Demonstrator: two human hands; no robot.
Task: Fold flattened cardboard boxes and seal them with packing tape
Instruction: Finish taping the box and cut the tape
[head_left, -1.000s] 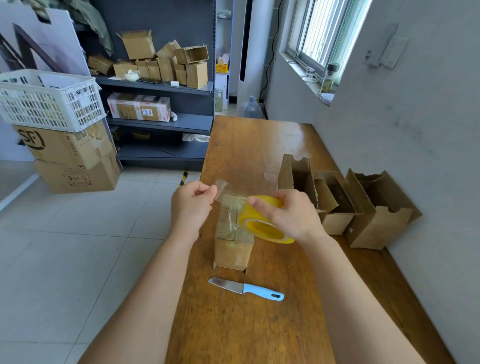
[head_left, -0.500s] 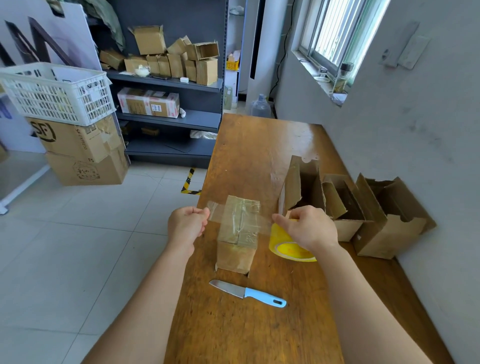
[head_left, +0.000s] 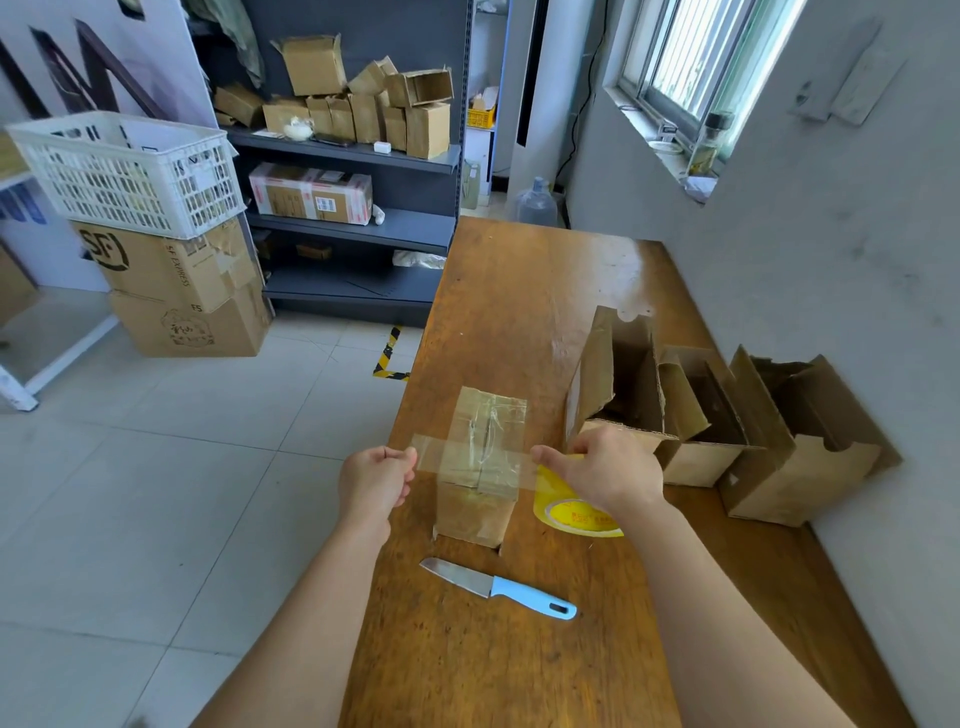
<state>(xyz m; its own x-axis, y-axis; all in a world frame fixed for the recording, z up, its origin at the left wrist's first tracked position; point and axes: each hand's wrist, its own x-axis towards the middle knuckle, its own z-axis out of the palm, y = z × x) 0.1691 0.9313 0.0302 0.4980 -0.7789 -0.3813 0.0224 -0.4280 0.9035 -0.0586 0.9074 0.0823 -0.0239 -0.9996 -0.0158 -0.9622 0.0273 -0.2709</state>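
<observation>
Two hands work just beyond a blue-handled knife (head_left: 498, 587) lying nearest on the desk (head_left: 519, 291). The left hand (head_left: 376, 480) pinches the free end of a clear tape strip (head_left: 467, 462) in curled fingers (head_left: 402, 457); the right hand (head_left: 605, 475) curls round the yellow tape roll (head_left: 571, 517), low beside the small closed box (head_left: 478, 512) standing mid-desk. The strip stretches across the box's top; I cannot tell if it touches. Such tape is probably light, limp and sticky, so hold it taut by the ends. The box looks light and tippable. Three open boxes (head_left: 696, 457) stand farther right, by the wall.
</observation>
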